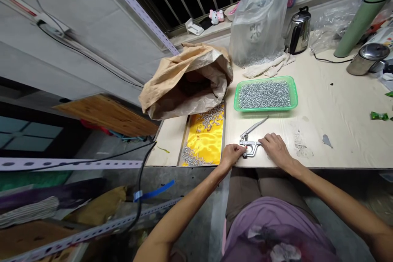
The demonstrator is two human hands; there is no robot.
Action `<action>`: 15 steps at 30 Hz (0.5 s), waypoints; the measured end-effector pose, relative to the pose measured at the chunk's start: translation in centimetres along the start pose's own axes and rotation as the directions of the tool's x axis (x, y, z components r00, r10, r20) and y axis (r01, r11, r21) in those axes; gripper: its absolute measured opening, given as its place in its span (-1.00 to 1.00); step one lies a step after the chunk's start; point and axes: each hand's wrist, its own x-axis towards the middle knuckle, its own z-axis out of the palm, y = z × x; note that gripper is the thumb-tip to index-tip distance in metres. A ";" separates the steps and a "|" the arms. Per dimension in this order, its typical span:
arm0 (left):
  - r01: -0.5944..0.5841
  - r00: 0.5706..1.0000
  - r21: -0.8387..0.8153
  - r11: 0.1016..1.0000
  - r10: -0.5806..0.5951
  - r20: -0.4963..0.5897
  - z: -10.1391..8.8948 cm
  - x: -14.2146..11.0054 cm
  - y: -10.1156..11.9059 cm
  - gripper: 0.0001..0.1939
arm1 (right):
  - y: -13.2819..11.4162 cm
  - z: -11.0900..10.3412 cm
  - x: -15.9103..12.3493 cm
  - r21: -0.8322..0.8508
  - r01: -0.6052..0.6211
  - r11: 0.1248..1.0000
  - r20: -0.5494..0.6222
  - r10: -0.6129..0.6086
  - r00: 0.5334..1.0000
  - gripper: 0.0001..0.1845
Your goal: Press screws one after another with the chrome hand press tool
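Observation:
A silver hand tool with a long lever, a spring and a curved frame lies near the table's front edge, between my hands. My left hand is at its left end, thumb and fingertips pinched together by the small red and dark parts; whatever is between them is too small to make out. The fingers of my right hand are bent over the tool's right end. Beyond it stands a green plastic basket full of small silver metal pieces. Left of my hands, a yellow-lined tray holds more such loose pieces.
A brown sack gapes at the tray's back end. Behind the basket are a white cloth, a large plastic bag and a steel kettle. A green flask and a steel mug stand at right.

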 end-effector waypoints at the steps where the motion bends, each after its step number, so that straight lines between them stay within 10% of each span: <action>1: 0.020 1.000 0.002 1.000 -0.020 0.018 -0.1 0.0 0.0 -0.71 | 0.0 0.0 0.0 0.001 0.001 1.000 0.001 -0.001 1.000 -0.75; 12: 0.160 0.976 -0.105 0.981 -0.142 0.163 -0.1 -0.6 0.8 -0.75 | 0.3 -1.3 0.1 0.056 0.008 0.998 0.132 -0.015 0.991 -0.79; 15: 0.168 0.974 -0.130 0.977 -0.144 0.173 0.0 -0.6 0.6 -0.74 | 2.1 -2.0 1.0 0.090 0.076 0.993 0.167 -0.090 0.982 -0.38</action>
